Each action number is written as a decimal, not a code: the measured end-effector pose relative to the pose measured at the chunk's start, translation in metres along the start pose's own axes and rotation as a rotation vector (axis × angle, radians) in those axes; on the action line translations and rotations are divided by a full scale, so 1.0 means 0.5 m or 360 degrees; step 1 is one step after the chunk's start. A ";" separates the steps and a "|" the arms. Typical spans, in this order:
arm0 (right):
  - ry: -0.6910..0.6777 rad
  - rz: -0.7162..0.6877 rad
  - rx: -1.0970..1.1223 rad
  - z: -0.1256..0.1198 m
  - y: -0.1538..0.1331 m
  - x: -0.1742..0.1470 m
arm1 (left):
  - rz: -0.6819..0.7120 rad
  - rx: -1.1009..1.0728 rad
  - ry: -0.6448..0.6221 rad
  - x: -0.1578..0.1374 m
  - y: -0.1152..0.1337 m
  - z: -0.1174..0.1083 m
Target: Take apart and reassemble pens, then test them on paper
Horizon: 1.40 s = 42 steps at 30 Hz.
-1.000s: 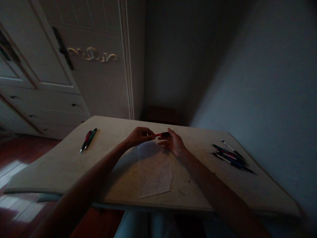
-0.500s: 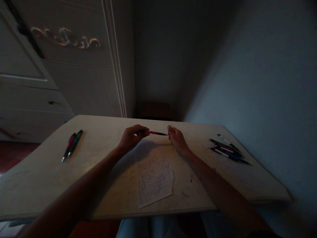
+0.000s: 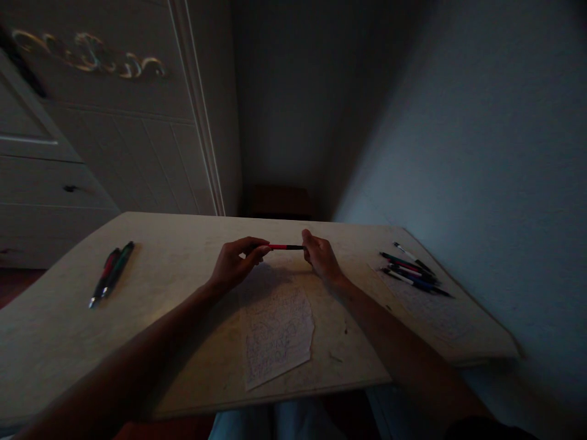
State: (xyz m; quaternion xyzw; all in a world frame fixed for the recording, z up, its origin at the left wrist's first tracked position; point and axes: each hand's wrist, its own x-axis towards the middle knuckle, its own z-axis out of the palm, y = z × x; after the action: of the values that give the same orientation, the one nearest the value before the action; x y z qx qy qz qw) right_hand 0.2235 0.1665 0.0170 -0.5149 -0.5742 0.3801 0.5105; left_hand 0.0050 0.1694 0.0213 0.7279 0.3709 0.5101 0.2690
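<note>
A slim red and black pen (image 3: 284, 247) lies level between my hands, above the far half of the table. My left hand (image 3: 238, 260) is closed on its red end, thumb and fingers pinching it. The black end goes into my right hand (image 3: 320, 253), whose fingers are closed around it with the thumb up; that tip is hidden. Below and nearer to me, a creased sheet of paper (image 3: 277, 336) covered in handwriting lies on the table (image 3: 183, 379).
Several pens (image 3: 415, 272) lie in a loose pile on the right, partly over another written sheet (image 3: 426, 311). A red pen (image 3: 106, 272) and a green pen (image 3: 120, 267) lie side by side on the left. A wall (image 3: 481, 153) borders the right; a white cabinet (image 3: 137, 153) stands behind left.
My right hand has closed over the pen's black end, which showed as a free tip before. The pen has become more level. The whole view has shifted slightly.
</note>
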 end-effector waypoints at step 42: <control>-0.0386 0.0152 0.0298 0.009 -0.017 -0.021 | -0.0017 0.0124 0.0065 -0.006 0.002 -0.017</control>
State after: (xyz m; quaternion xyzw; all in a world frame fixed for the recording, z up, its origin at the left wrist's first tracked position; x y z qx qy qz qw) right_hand 0.2169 0.1551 0.0223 -0.4421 -0.5685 0.5153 0.4645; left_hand -0.0035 0.1666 0.0232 0.7253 0.3998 0.5085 0.2357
